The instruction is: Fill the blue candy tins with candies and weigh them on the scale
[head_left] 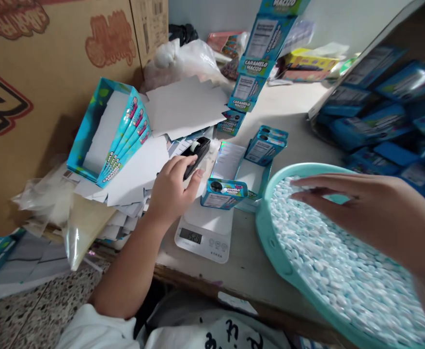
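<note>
My left hand (174, 186) is closed around the near end of a black tape dispenser (202, 148), thumb on one side and fingers on the other. My right hand (357, 208) hangs over a turquoise tub (266, 228) full of small pale-blue and white candies (328, 271). Its thumb and fingertips come close together in a pinch; whatever lies between them is too small to make out. A small blue candy box (224, 194) stands on a white digital scale (205, 237) with a lit display, between my hands.
Behind the scale are an open display tray (254, 179) and small blue boxes (265, 145). A tall box stack (250, 72) rises at the back. Nested display boxes (106, 135) and white cardboard sheets (186, 106) lie left, beside a large carton (59, 58). Blue boxes (390, 121) fill a container at right.
</note>
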Available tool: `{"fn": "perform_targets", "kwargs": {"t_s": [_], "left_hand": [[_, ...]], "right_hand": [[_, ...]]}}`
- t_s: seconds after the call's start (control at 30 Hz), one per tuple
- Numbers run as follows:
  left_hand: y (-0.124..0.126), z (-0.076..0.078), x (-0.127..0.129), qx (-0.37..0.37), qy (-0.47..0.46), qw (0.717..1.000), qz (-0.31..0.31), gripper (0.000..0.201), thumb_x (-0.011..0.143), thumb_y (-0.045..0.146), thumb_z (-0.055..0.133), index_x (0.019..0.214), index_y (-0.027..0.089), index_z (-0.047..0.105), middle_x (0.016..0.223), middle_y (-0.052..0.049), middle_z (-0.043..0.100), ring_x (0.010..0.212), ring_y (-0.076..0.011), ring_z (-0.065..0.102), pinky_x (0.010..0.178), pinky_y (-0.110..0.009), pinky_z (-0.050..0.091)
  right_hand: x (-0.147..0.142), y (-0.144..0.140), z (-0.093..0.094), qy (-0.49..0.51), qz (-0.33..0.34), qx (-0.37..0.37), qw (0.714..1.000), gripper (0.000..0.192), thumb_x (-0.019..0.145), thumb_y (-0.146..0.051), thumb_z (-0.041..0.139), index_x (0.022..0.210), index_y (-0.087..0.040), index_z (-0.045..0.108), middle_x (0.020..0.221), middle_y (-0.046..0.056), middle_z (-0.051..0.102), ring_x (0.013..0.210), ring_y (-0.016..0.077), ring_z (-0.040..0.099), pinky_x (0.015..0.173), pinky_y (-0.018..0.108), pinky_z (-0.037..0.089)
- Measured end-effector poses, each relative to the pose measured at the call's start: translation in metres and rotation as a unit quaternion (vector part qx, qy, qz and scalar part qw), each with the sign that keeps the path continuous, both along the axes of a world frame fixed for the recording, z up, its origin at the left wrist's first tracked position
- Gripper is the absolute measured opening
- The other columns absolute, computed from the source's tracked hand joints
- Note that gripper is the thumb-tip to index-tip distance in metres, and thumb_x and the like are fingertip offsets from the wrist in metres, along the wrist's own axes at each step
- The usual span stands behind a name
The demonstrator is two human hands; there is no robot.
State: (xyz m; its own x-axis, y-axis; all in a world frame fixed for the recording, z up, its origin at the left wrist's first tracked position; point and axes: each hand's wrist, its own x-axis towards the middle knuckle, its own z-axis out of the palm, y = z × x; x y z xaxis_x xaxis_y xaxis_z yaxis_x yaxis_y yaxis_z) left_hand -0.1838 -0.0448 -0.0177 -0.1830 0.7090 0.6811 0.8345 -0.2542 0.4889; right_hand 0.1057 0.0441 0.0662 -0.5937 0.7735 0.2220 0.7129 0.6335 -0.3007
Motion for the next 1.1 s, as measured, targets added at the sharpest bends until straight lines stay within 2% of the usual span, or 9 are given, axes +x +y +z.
{"fn": "perform_targets", "kwargs": {"t_s": [0.07,0.17,0.27,0.33,0.5,0.73,0.9,1.1], "left_hand": [[0.001,-0.001,0.000,0.003,-0.006,1.000,-0.003,0.026,0.101,0.034,0.052,0.116,0.016,0.065,0.107,-0.010,0.072,0.104,-0.0223,0.069,0.095,-0.040,0.057],[0.001,-0.001,0.001,-0.005,-0.005,1.000,-0.004,0.026,0.100,0.032,0.054,0.116,0.015,0.066,0.107,-0.011,0.073,0.104,-0.0232,0.069,0.094,-0.040,0.057],[0.000,0.001,0.001,-0.028,-0.012,1.000,-0.002,0.025,0.099,0.030,0.055,0.116,0.016,0.067,0.109,-0.011,0.073,0.105,-0.0233,0.069,0.096,-0.039,0.057],[0.000,0.001,0.001,-0.045,-0.019,0.999,-0.003,0.026,0.099,0.031,0.055,0.117,0.016,0.067,0.111,-0.010,0.073,0.107,-0.0233,0.069,0.097,-0.038,0.057],[0.000,0.001,0.000,-0.072,-0.023,0.997,-0.013,0.032,0.101,0.037,0.052,0.120,0.015,0.067,0.116,-0.011,0.073,0.110,-0.0250,0.069,0.097,-0.041,0.057],[-0.001,0.001,0.000,-0.054,-0.010,0.998,-0.020,0.037,0.103,0.041,0.047,0.120,0.015,0.067,0.116,-0.012,0.074,0.107,-0.0241,0.070,0.093,-0.039,0.058],[-0.001,0.001,0.000,-0.062,-0.019,0.998,-0.018,0.039,0.104,0.042,0.046,0.120,0.014,0.067,0.116,-0.012,0.074,0.108,-0.0252,0.069,0.093,-0.040,0.057],[-0.002,0.003,0.001,-0.067,-0.015,0.997,-0.022,0.036,0.103,0.039,0.048,0.121,0.014,0.067,0.118,-0.012,0.073,0.110,-0.0251,0.069,0.095,-0.039,0.057]], "right_hand": [[-0.020,-0.003,0.009,0.009,0.084,0.039,0.996,0.032,0.093,-0.048,0.054,0.094,-0.027,0.079,0.094,0.005,0.080,0.075,0.0234,0.074,0.070,0.036,0.056],[-0.052,-0.001,0.016,-0.005,0.203,0.043,0.978,0.030,0.098,-0.036,0.052,0.102,-0.022,0.079,0.097,0.006,0.080,0.081,0.0217,0.074,0.076,0.034,0.055],[-0.080,0.006,0.012,-0.014,0.303,0.034,0.952,0.028,0.100,-0.026,0.051,0.106,-0.019,0.078,0.099,0.007,0.079,0.083,0.0194,0.073,0.077,0.031,0.055],[-0.093,0.011,0.007,-0.017,0.340,0.040,0.939,0.027,0.100,-0.023,0.052,0.107,-0.020,0.078,0.096,0.007,0.078,0.082,0.0179,0.072,0.076,0.029,0.054],[-0.104,0.013,0.006,-0.039,0.356,0.045,0.933,0.026,0.098,-0.022,0.053,0.107,-0.024,0.077,0.097,0.004,0.078,0.084,0.0165,0.072,0.075,0.027,0.054],[-0.104,0.013,0.008,-0.074,0.375,0.024,0.924,0.031,0.100,-0.018,0.045,0.108,-0.019,0.075,0.102,0.009,0.077,0.088,0.0211,0.072,0.075,0.033,0.053],[-0.105,0.015,0.001,-0.068,0.392,0.072,0.915,0.030,0.098,-0.014,0.046,0.104,-0.021,0.075,0.100,0.008,0.076,0.086,0.0195,0.071,0.075,0.032,0.054],[-0.102,0.009,0.007,-0.096,0.407,0.120,0.900,0.037,0.091,-0.002,0.049,0.108,-0.020,0.075,0.096,0.006,0.075,0.084,0.0174,0.070,0.073,0.028,0.054]]}}
